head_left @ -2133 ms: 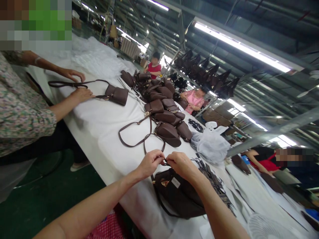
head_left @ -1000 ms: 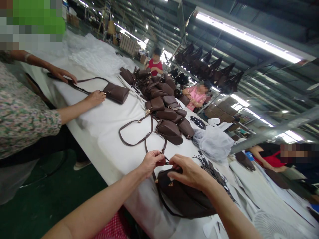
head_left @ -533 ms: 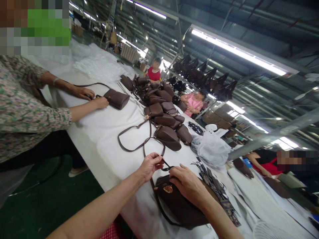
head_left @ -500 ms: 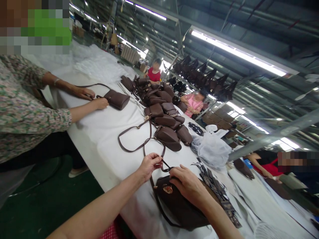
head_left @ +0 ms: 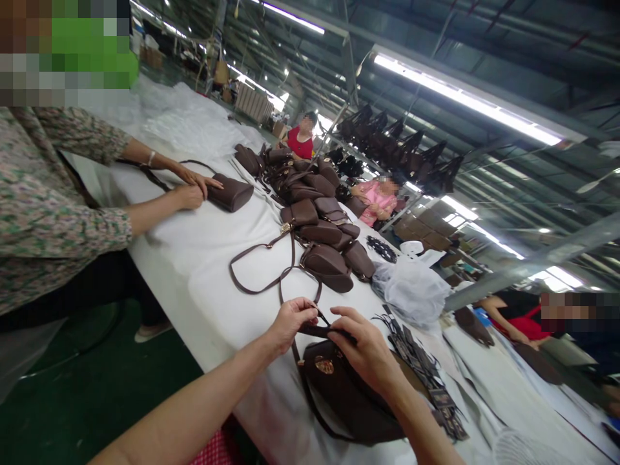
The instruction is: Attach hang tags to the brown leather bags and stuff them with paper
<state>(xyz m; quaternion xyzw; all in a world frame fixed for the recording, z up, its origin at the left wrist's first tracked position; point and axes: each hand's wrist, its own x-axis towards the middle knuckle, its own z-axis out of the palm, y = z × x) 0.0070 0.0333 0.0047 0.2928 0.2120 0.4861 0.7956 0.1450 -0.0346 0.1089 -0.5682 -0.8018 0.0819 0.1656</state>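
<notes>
A dark brown handbag (head_left: pixel 353 400) with a gold emblem lies on the white-covered table right in front of me. My left hand (head_left: pixel 293 323) is closed in a pinch on a thin dark cord (head_left: pixel 320 316) above the bag's upper left end. Against the bag's top edge, my right hand (head_left: pixel 363 345) grips a narrow dark strip (head_left: pixel 314 331), its index finger stretched out over the cord. How cord and strip join is too small to make out. A bundle of dark tags with strings (head_left: pixel 426 374) lies just right of the bag.
Beyond my hands lies a pile of brown handbags (head_left: pixel 314 219), one with its looped strap (head_left: pixel 252 290) spread toward me. Clear plastic bags (head_left: pixel 411 290) sit to the right. On the left, a co-worker's hands (head_left: pixel 194 187) are at another handbag (head_left: pixel 230 192).
My right hand's fingers have lifted and spread from the bag's top, and the dark strip now shows between my hands. The co-worker's hand has moved right onto their bag.
</notes>
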